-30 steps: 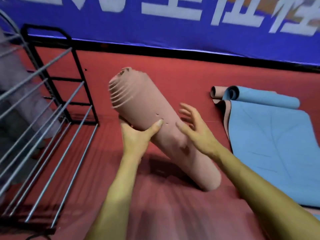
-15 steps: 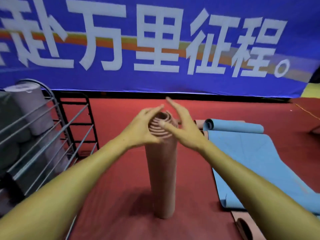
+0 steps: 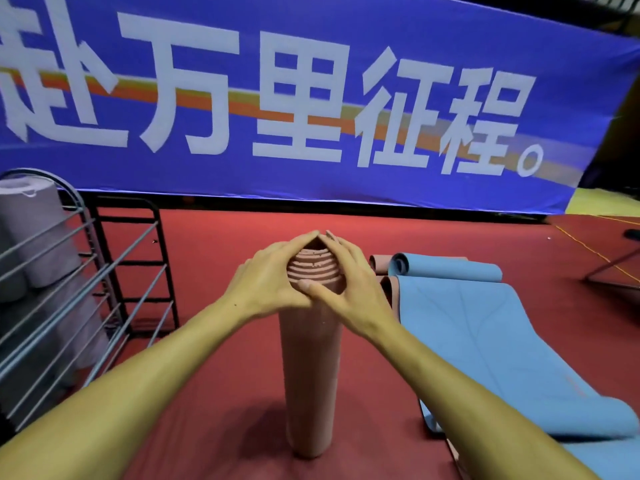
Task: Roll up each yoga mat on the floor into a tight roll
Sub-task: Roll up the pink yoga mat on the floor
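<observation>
Head view: a pink rolled mat (image 3: 308, 375) is stood upright on the red floor (image 3: 214, 427) at the centre of the frame. Its stepped, telescoped top end is cupped by the left hand (image 3: 270, 282) and the right hand (image 3: 346, 289), fingers curved around the rim with tips meeting above it. The step in hand is judged to be squaring the roll's end; downward pressure on the protruding coils is called for next. A blue mat (image 3: 485, 334), only partly rolled, is spread at right, and a metal rack (image 3: 104, 306) stands at left.
</observation>
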